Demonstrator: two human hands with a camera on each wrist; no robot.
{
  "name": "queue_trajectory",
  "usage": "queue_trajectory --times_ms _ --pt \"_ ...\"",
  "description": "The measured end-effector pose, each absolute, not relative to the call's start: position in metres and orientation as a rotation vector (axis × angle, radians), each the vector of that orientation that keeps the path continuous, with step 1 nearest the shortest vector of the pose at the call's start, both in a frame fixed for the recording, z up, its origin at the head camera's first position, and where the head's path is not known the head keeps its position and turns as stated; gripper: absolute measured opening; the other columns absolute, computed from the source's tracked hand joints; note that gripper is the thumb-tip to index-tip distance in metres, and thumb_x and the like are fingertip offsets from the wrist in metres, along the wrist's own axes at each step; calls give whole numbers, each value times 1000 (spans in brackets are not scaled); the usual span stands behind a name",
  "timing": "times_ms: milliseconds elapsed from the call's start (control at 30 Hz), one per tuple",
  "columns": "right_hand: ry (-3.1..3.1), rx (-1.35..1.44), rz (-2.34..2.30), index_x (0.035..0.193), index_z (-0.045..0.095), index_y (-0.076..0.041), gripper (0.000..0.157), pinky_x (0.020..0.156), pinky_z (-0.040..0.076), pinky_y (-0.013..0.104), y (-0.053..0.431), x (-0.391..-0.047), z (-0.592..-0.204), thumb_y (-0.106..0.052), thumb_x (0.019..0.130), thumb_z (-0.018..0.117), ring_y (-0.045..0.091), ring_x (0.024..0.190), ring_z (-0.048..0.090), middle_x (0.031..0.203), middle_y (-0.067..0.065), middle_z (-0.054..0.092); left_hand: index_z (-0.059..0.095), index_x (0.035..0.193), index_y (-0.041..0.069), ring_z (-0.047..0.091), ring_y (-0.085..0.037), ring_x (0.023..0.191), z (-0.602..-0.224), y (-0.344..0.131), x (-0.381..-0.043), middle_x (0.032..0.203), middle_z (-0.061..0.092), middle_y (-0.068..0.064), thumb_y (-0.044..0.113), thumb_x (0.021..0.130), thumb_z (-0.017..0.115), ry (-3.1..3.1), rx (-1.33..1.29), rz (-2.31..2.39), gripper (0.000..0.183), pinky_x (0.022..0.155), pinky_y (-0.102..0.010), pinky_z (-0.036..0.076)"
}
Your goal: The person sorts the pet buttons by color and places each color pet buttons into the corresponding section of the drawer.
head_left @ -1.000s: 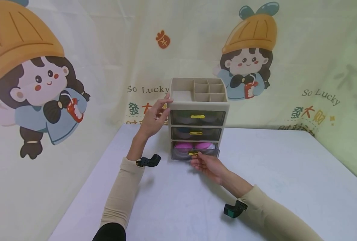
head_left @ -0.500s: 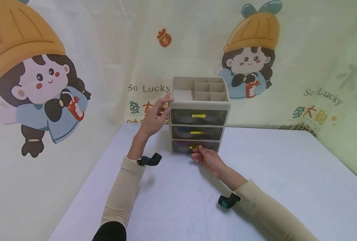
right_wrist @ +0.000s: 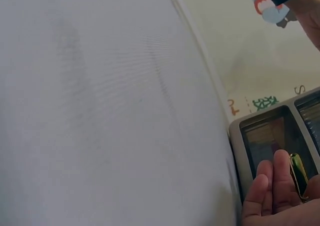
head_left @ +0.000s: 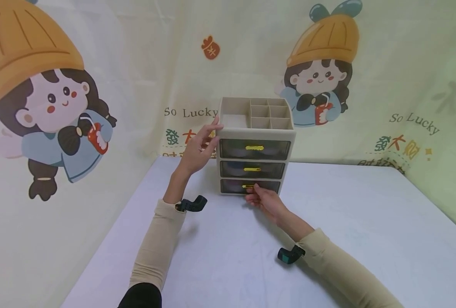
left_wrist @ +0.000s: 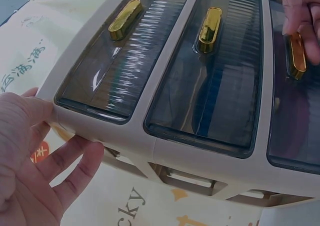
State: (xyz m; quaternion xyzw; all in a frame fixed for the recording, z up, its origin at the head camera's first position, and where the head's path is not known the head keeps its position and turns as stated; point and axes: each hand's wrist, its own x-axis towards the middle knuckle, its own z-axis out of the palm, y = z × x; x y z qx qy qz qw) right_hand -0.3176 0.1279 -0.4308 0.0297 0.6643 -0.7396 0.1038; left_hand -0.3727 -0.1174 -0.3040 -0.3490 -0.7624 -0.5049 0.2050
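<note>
A beige desktop drawer organizer [head_left: 255, 134] stands near the back of the white table, with three smoky drawers and a divided tray on top. My left hand [head_left: 197, 150] rests on its upper left edge; in the left wrist view, fingers [left_wrist: 39, 109] touch the frame's corner while others hang loosely beside its side wall. My right hand [head_left: 271, 205] pinches the gold handle [left_wrist: 298, 58] of the bottom drawer [head_left: 231, 186] between thumb and fingers. That drawer sits flush with the frame, its contents a dim purple behind the front. Both upper drawers [head_left: 233, 149] are closed.
The white-covered table [head_left: 220, 256] spreads in front and to both sides. A patterned cloth backdrop [head_left: 135, 64] hangs close behind the organizer. Dark wrist cameras [head_left: 291, 254] are strapped over both beige sleeves.
The bottom drawer, partly out with pink items showing, has slid back into the frame. My right hand moved forward with its handle. The left hand stayed on the edge.
</note>
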Motion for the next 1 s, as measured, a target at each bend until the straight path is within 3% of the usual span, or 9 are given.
queue_trajectory --times_ms 133,400,500,600,767,900,1000 --pt "1964 127 -2166 131 57 7 47 83 54 23 129 -309 -431 -32 112 41 14 90 65 95 4 72 55 144 15 66 -30 117 -314 -121 -387 163 36 10 13 106 56 -2118 -982 -1399 38 89 -45 56" --pt "1945 59 -2189 139 50 11 52 92 53 26 145 -270 -415 -32 112 39 13 93 64 98 4 72 55 144 15 66 -30 117 -313 -126 -389 163 37 8 14 105 57 -2123 -991 -1375 39 88 -42 55" --pt "2101 -7 -2132 135 54 10 51 93 53 26 156 -253 -410 -33 112 42 15 95 65 97 4 72 56 143 18 67 -28 117 -313 -127 -388 162 38 13 18 106 57 -2118 -991 -1370 37 88 -41 55" --pt "2499 -183 -1905 124 65 2 41 88 54 27 168 -234 -408 -32 110 48 16 96 66 95 4 74 56 144 19 65 -27 122 -314 -127 -386 162 36 15 18 106 56 -2131 -994 -1360 37 90 -42 56" --pt "3302 -642 -1189 111 72 -12 15 71 53 31 185 -206 -408 -20 100 66 14 92 67 93 -4 74 53 146 16 62 -30 128 -314 -129 -381 164 35 9 15 106 55 -2156 -987 -1261 40 94 -44 57" --pt "3546 -790 -850 113 72 -9 22 71 54 36 192 -195 -407 -16 93 74 17 94 66 94 -4 72 48 150 15 60 -32 131 -312 -131 -375 166 32 -1 14 106 54 -2195 -989 -1197 44 96 -45 56" --pt "3519 -739 -814 120 69 -5 30 77 55 42 193 -192 -405 -17 94 73 23 100 67 101 2 73 42 155 13 47 -29 143 -310 -132 -365 168 29 -7 18 107 53 -2254 -973 -1161 49 105 -47 50"
